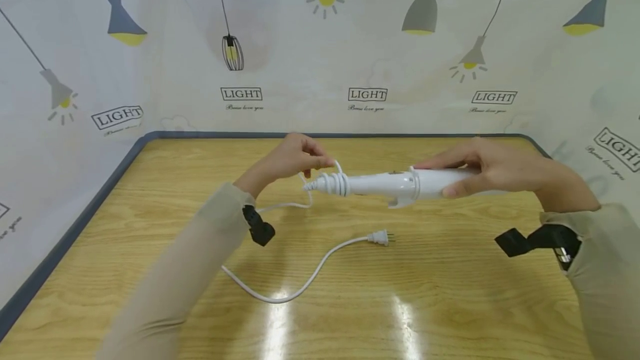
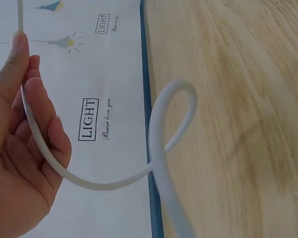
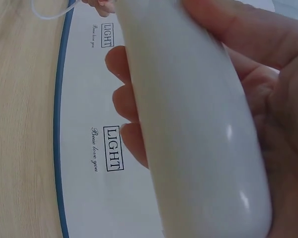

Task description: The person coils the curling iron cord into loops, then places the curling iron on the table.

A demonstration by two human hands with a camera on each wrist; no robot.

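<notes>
A white, tube-shaped corded appliance (image 1: 380, 185) is held level above the table; its exact kind is unclear. My right hand (image 1: 492, 168) grips its thick body (image 3: 188, 119) from above, fingers on one side and thumb on the other. Around the narrow end, by the ribbed cord outlet, the white power cord (image 1: 341, 182) is wound in a few turns. Just above that end my left hand (image 1: 295, 154) pinches the cord (image 2: 44, 148) between thumb and fingers. A loose loop of cord (image 2: 156, 144) hangs below the left hand in the left wrist view.
The two-pin plug (image 1: 378, 238) lies on the wooden table (image 1: 450, 304), with its cord (image 1: 300, 290) curving left under the left forearm. A dark edge (image 1: 350, 135) borders the table. White sheeting (image 1: 300, 60) printed with lamps stands behind and at the sides.
</notes>
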